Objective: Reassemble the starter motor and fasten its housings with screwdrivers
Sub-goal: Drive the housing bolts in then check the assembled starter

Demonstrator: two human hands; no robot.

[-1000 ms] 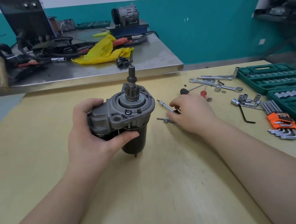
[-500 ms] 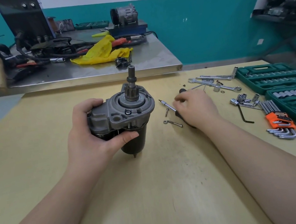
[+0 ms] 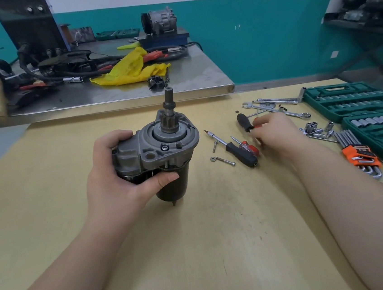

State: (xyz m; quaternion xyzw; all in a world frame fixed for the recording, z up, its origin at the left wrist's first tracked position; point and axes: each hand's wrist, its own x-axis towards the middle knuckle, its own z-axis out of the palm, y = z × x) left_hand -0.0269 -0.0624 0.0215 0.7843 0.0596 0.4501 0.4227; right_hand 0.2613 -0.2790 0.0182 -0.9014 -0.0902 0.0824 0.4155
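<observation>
My left hand [image 3: 127, 172] grips the upright starter motor [image 3: 163, 152]; my right hand [image 3: 276, 133], blurred, grip unclear, reaches the screwdrivers [image 3: 243, 150] lying rightward on the bench [image 3: 197, 250].

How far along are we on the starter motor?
Done: the starter motor stands assembled, gripped by the left hand. In hand: the right hand is at the black-handled screwdriver; its grip is blurred. Left: two loose bolts lie on the table, so fastening looks unfinished.

I see two bare forearms, no sleeves, no gloves, no watch or rings. Left hand [image 3: 120, 176] sharp w/ short nails; right hand [image 3: 276, 133] motion-blurred.
</observation>
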